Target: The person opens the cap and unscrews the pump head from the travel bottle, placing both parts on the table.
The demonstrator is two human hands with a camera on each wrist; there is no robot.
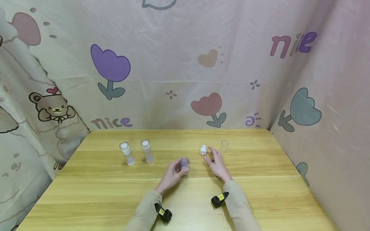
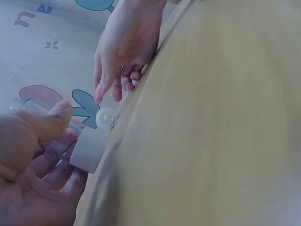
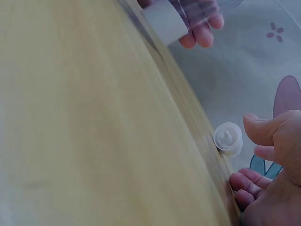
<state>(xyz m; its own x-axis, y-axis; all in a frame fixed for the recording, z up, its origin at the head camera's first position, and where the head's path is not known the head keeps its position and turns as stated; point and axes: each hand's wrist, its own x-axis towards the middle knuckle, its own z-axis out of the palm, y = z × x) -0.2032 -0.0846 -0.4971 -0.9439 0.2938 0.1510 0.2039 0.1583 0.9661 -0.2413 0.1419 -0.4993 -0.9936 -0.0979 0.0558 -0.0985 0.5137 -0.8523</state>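
My left hand [image 1: 171,176] grips a small clear bottle [image 1: 184,162] with a white base [image 2: 89,149], upright at the table surface. In the left wrist view the thumb lies across the clear wall, with fingers round the other side. Right of it, a white pump head [image 1: 203,149] is on the table, its round end showing in the right wrist view. My right hand [image 1: 216,164] is beside this pump head, thumb and fingers spread apart with a gap to it. Behind the right hand stands a clear cap [image 1: 224,145].
Two similar bottles with white tops and clear caps, a left one [image 1: 127,154] and a right one [image 1: 147,151], stand on the left of the wooden table [image 1: 101,195]. A patterned curtain [image 1: 162,64] hangs behind the table and along both sides.
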